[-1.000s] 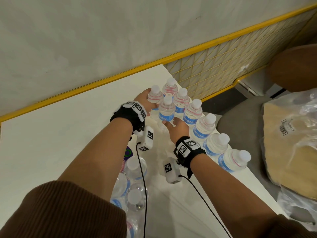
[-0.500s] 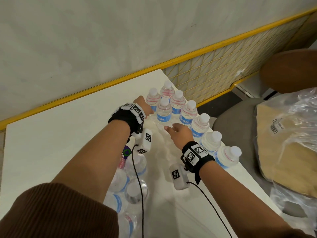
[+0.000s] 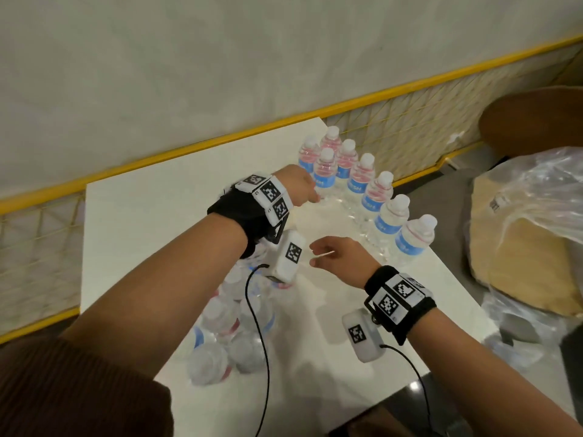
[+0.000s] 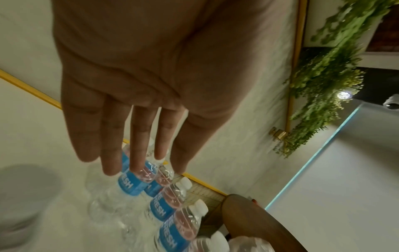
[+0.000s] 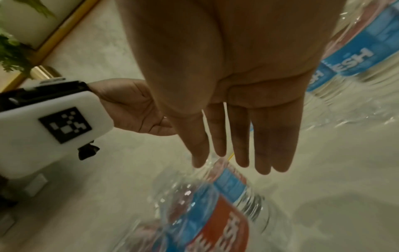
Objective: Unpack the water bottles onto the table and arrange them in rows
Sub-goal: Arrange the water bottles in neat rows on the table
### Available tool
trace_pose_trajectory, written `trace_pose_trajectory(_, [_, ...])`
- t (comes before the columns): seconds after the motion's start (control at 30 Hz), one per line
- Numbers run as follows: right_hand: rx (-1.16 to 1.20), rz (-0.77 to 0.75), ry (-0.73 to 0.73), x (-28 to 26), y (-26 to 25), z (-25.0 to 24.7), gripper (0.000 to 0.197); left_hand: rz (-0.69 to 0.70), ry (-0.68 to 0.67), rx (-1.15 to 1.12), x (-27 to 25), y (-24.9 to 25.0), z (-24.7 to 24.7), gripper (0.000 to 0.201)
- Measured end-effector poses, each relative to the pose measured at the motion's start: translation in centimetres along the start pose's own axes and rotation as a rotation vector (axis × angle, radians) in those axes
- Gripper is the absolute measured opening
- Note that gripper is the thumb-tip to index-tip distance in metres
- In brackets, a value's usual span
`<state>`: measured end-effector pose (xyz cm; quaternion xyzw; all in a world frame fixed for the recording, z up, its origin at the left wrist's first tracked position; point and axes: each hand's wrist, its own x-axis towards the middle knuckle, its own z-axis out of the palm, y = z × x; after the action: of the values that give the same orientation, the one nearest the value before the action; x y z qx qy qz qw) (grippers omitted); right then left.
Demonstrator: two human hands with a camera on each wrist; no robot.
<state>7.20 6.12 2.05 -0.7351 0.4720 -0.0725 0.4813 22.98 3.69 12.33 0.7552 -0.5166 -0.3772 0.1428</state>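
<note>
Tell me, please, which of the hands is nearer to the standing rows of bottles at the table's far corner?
Left. The left hand reaches right up beside the standing rows, fingers open. The right hand hangs open further back over the bare table, empty.

The bottles [image 3: 366,181] are clear with white caps, blue labels and pink bands. The table [image 3: 164,197] is white. The wrist bands [image 3: 399,299] are black with black-and-white square patterns. The rail [image 3: 195,146] is yellow. The sleeve [image 3: 79,392] is brown.
</note>
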Motion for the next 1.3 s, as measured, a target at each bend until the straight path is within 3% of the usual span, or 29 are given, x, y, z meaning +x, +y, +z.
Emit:
trace_pose_trajectory(0.2, [-0.063,-0.036,-0.061,-4.0,-1.6,4.8,0.020,0.013,-0.044,0.054,-5.6,-5.9,1.8,0.039])
trace_pose_trajectory(0.47, [-0.061,-0.054,-0.136,-7.7,-3.1,9.6,0.014,0.090,-0.138,0.182,-8.3,-10.0,2.4,0.051])
trace_pose_trajectory(0.6, [-0.131,-0.029,-0.220,-9.7,-3.9,10.4,0.027,0.166,-0.157,0.263,-8.8,-9.9,2.6,0.064])
trace_pose_trajectory(0.73, [-0.171,-0.016,-0.299,-11.4,-5.4,10.8,0.050,0.191,-0.163,0.383,-8.1,-8.7,2.3,0.061])
trace_pose_trajectory(0.83, [-0.215,-0.036,-0.263,-12.8,-6.9,11.2,0.063,0.213,-0.176,0.507,-7.6,-8.4,2.6,0.057])
trace_pose_trajectory(0.93, [-0.259,-0.129,-0.209,-13.6,-8.0,12.2,0.062,0.253,-0.196,0.571,-7.2,-8.4,3.2,0.048])
trace_pose_trajectory(1.07, [-0.293,-0.079,-0.117,-13.1,-7.5,13.5,0.053,0.218,-0.169,0.600,-6.8,-8.6,4.4,0.009])
trace_pose_trajectory(1.13, [-0.319,-0.050,-0.093,-12.9,-7.0,13.2,0.046,0.220,-0.156,0.584,-6.6,-8.2,4.9,0.034])
trace_pose_trajectory(1.17, [-0.338,-0.039,-0.084,-13.0,-6.8,12.9,0.044,0.235,-0.182,0.578,-6.4,-8.1,5.2,0.036])
trace_pose_trajectory(1.27, [-0.384,-0.002,-0.047,-12.9,-5.4,11.3,0.041,0.239,-0.260,0.536,-6.3,-7.2,5.6,0.011])
trace_pose_trajectory(1.3, [-0.390,0.024,-0.029,-12.8,-4.8,10.6,0.041,0.228,-0.274,0.498,-6.0,-7.1,5.8,0.016])
